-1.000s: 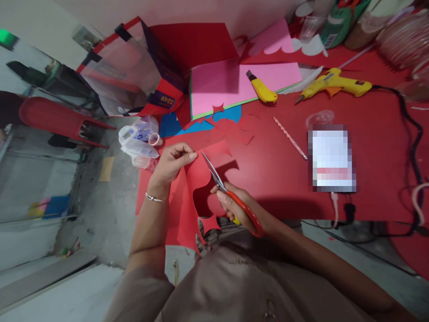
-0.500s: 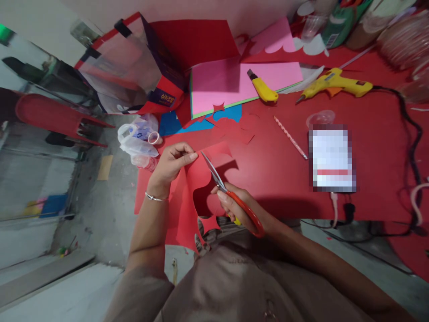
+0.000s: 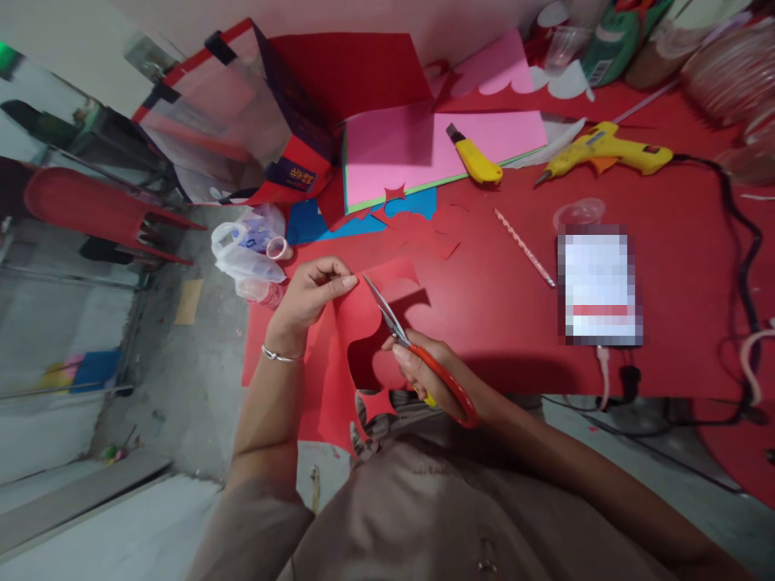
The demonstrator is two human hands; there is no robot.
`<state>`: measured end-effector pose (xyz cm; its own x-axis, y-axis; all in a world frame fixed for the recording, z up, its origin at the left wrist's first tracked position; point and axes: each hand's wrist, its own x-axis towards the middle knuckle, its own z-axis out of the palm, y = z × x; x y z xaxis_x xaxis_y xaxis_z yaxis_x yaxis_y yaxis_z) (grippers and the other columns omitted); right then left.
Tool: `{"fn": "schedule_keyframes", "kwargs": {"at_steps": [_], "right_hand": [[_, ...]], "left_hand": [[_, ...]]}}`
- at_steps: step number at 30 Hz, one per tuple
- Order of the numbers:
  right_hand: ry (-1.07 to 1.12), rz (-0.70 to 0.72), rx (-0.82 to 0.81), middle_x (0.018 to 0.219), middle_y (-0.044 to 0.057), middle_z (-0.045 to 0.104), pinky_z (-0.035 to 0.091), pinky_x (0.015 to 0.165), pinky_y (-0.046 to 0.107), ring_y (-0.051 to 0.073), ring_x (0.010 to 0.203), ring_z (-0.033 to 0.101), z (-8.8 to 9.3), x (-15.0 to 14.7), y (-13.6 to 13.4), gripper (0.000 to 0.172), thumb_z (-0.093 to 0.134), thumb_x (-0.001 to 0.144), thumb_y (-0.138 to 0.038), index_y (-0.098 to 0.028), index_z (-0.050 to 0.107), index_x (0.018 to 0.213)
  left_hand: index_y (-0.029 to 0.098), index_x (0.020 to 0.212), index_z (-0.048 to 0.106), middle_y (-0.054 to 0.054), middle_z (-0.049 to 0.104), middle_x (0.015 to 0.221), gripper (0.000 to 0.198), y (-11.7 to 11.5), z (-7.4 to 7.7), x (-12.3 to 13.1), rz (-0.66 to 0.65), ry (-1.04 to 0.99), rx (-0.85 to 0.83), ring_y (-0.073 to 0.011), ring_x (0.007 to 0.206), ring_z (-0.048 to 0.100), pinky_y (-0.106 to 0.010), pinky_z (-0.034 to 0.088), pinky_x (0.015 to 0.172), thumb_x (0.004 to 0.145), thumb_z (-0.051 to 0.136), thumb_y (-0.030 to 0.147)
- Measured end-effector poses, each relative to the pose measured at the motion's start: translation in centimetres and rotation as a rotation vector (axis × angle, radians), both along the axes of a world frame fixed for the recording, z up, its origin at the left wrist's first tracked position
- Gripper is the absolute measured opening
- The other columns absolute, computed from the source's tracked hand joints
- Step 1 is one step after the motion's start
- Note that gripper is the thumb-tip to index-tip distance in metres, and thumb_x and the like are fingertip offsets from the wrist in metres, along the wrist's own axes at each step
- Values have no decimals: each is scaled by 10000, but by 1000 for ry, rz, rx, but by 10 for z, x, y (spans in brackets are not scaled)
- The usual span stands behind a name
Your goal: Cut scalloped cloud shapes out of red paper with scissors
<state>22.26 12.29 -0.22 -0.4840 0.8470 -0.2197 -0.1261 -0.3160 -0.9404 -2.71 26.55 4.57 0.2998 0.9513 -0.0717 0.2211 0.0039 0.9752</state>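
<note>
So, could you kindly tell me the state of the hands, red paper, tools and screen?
Left hand: closed in a pinch
Right hand: closed in a grip
Red paper: partly cut, held
Scissors: held, opening unclear
Cutter: lying, blade setting unclear
Glue gun: lying, corded
Pencil: lying flat
Screen: lit, pixelated

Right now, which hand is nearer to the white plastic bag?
Left. The left hand pinches the red paper just right of the bag; the right hand, holding the scissors, is farther right.

A grey-brown, short-sleeved top (image 3: pixel 393 516) is worn with a slim silver bracelet (image 3: pixel 274 355).
</note>
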Motion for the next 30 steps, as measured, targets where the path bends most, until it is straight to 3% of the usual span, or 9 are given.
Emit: {"fn": "schedule_keyframes", "kwargs": {"at_steps": [15, 30], "right_hand": [[-35, 25, 33, 783, -27, 525, 404, 605, 307, 149, 657, 489, 10, 7, 3, 366, 549, 1163, -566, -221, 624, 1069], [-30, 28, 11, 757, -34, 507, 376, 592, 316, 156, 626, 466, 3, 6, -1, 390, 512, 1183, -597, -235, 642, 1123]], "left_hand": [[204, 707, 769, 2, 637, 644, 412, 1, 0, 0, 5, 33, -3, -123, 585, 508, -271, 397, 562, 722, 1040, 514], [204, 705, 770, 0, 620, 655, 404, -1, 1, 0, -4, 15, -32, -123, 607, 494, -268, 393, 579, 742, 1036, 506]]}}
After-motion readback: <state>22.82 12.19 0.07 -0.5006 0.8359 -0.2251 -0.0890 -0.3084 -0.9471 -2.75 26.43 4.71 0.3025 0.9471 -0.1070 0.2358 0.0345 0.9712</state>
